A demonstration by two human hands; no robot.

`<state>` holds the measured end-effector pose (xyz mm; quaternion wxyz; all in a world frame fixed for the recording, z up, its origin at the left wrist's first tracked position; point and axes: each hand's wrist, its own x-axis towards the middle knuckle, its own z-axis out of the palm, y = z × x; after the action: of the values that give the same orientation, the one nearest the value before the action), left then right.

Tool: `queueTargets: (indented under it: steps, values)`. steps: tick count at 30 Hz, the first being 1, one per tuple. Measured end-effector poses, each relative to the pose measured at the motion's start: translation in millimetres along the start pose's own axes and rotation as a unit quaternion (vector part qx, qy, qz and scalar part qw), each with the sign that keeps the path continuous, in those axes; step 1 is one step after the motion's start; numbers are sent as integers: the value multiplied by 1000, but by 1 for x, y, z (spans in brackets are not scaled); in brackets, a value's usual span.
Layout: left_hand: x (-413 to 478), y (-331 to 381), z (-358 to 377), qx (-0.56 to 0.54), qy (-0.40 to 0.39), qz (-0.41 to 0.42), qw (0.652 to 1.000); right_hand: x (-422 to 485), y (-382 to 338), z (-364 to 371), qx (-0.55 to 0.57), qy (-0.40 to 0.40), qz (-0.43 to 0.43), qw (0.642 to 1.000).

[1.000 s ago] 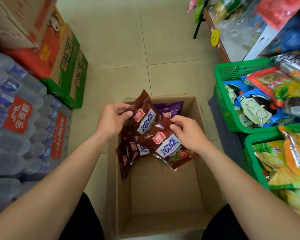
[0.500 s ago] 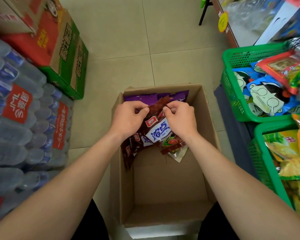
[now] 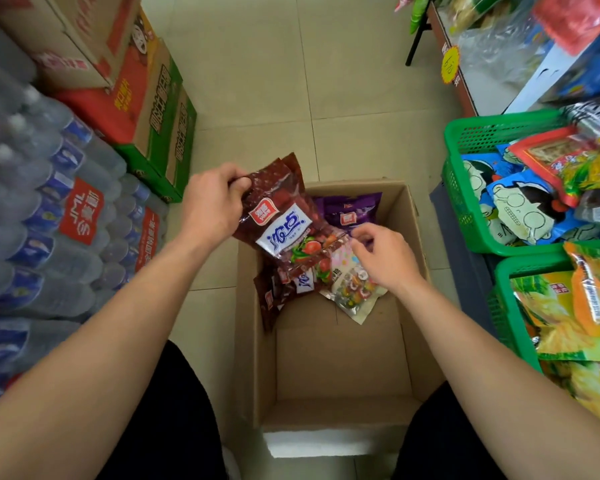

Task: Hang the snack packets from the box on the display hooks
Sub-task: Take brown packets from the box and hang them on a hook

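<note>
- Left hand (image 3: 211,206) is at the box's far-left corner, above the rim. Thumb and forefinger pinch the top edge of a bunch of brown packets (image 3: 282,221); the other fingers are curled behind it.
- The packets are glossy, crinkled film, flat and oblong, with a white label and a fruit print. The bunch slants down to the right into the box, and more brown ones (image 3: 274,296) hang beneath it.
- Right hand (image 3: 386,258) is inside the box at the right wall. Its fingers are curled down onto the top of a pale packet (image 3: 352,289). I cannot tell whether they pinch it.
- The pale packet is part clear film, with small coloured sweets showing through.
- Box (image 3: 250,341) is plain brown cardboard, rectangular and open-topped. Purple packets (image 3: 347,208) lie against its far wall, and the loose packets sit in the far half. Bare cardboard floor shows in the near half.
- Right: two green mesh baskets (image 3: 462,143), just beside the box. The far one holds blue cartoon packets (image 3: 520,211), the near one yellow packets (image 3: 565,306).
- Left: shrink-wrapped water bottles (image 3: 49,209) stand near the box, with printed cartons (image 3: 146,98) stacked beyond them.
- Pale floor tile (image 3: 326,81) shows beyond the box's far edge.
</note>
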<state>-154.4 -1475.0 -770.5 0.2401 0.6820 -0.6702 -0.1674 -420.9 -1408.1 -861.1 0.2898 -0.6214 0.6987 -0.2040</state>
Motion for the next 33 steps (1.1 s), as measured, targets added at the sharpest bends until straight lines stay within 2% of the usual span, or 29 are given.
queueTargets:
  steps: [4, 8, 12, 17, 20, 22, 24, 29, 33]
  values:
    - [-7, -6, -47, 57, 17, 1, 998, -1, -11, 7, -61, -86, -18, 994]
    - [-24, -41, -77, 99, 48, -48, 993, 0, -24, 37, -78, -192, -37, 978]
    - [-41, -84, -85, 130, 61, -108, 984, 3, -30, 86, -79, -233, -55, 968]
    - [-62, -124, -68, 150, 29, -154, 976, -5, -41, 138, -29, -275, -69, 959]
    - [-69, -140, -58, 138, 6, -175, 975, -9, -39, 158, 8, -275, -70, 959]
    - [-68, -147, -56, 122, 5, -181, 976, -7, -35, 163, -3, -241, -88, 966]
    - [-66, -151, -56, 113, 14, -172, 979, 0, -31, 163, -28, -214, -115, 970]
    - [-66, -151, -50, 75, 17, -162, 984, 32, -21, 157, -125, -234, -188, 946]
    - [-67, -149, -45, 64, 14, -142, 988, 54, -29, 155, -135, -233, -160, 950]
